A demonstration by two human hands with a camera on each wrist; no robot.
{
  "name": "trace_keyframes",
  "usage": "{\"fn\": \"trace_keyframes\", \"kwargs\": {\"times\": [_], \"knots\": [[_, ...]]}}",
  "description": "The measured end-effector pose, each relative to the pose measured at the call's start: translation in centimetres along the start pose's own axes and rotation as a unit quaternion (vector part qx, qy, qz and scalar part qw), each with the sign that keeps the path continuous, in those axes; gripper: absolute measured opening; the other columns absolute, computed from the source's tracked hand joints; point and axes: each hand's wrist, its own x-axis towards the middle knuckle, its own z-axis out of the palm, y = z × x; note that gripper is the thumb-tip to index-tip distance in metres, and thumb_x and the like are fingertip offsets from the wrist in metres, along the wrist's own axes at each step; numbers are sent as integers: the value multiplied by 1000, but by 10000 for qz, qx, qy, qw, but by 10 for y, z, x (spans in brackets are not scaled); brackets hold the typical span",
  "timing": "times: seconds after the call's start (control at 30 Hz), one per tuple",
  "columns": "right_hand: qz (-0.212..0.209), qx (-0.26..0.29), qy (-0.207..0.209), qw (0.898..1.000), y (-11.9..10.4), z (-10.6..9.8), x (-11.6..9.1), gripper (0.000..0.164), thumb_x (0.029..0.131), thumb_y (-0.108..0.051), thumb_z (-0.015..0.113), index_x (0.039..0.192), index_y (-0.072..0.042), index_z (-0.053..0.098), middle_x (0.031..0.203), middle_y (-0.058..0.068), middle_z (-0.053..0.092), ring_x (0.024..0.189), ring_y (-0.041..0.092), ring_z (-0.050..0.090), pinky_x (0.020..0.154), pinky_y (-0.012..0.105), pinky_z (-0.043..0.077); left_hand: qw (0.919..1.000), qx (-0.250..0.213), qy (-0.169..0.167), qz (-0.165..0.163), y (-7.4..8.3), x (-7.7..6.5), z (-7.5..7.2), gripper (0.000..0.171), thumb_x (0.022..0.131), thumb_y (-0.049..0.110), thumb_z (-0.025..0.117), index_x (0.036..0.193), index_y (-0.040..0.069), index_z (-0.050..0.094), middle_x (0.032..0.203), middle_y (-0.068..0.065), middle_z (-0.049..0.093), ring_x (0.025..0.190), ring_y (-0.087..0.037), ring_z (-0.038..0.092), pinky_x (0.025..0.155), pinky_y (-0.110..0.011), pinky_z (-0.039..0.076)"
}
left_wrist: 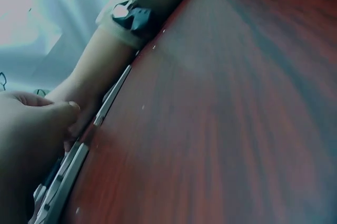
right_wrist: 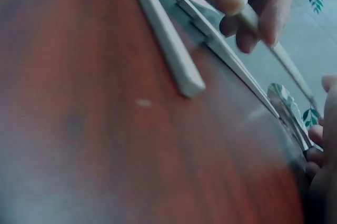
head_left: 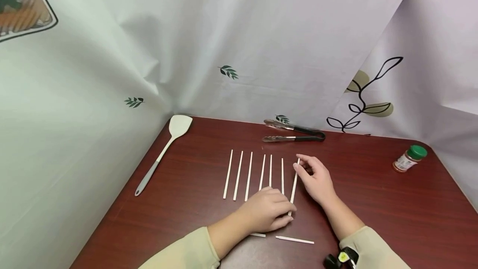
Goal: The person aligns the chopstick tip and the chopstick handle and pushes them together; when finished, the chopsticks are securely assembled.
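Both hands hold one white chopstick (head_left: 295,184), the rightmost of an upright row. My left hand (head_left: 265,210) pinches its near end between thumb and fingers. At the far end, my right hand (head_left: 317,179) has thumb and fingertips about the stick. The right wrist view shows this held chopstick (right_wrist: 289,68) raised off the tabletop and slanting between the two hands. To its left lie several more white chopsticks (head_left: 237,176), spaced side by side; the left hand hides the near ends of some. Closer to me, a white stick (head_left: 295,240) lies crosswise, and another is partly hidden by the left wrist.
Metal tongs (head_left: 298,138) with black handles lie open at the back of the dark red table (head_left: 373,186). A white spatula (head_left: 164,152) with a grey handle lies along the left side. A green-capped spice jar (head_left: 409,158) stands at the right, near the printed cloth wall.
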Motion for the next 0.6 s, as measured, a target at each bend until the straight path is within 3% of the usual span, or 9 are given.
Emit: {"fn": "trace_keyframes", "kwargs": {"times": [0.1,0.23,0.43,0.6], "knots": [[-73,-564,-318,9979,3,1,6,36,97,-17,75,129,-3,73,115,11,69,111,31,56,95,40,41,9993,244,-189,-190,2,5,3,14,96,40,77,105,29,79,94,15,64,89,-6,58,80,-25,46],[-39,-1258,-824,9886,4,2,8,46,89,-18,75,133,-3,71,132,17,63,128,44,45,101,61,33,9962,428,-518,-546,2,7,5,21,93,51,78,104,34,80,101,12,59,96,-9,56,83,-28,43],[11,-1911,-1300,9729,2,2,6,57,93,-27,75,143,-2,65,152,21,52,142,48,34,108,70,25,9904,614,-883,-872,3,8,8,24,92,56,77,106,37,81,113,18,69,115,-8,58,102,-35,40],[-43,-2061,-1404,9684,1,1,3,59,98,-30,73,148,-2,61,155,22,50,142,49,35,109,73,25,9880,692,-1006,-944,4,11,11,25,94,56,75,109,38,80,111,23,71,115,-5,58,103,-37,39]]}}
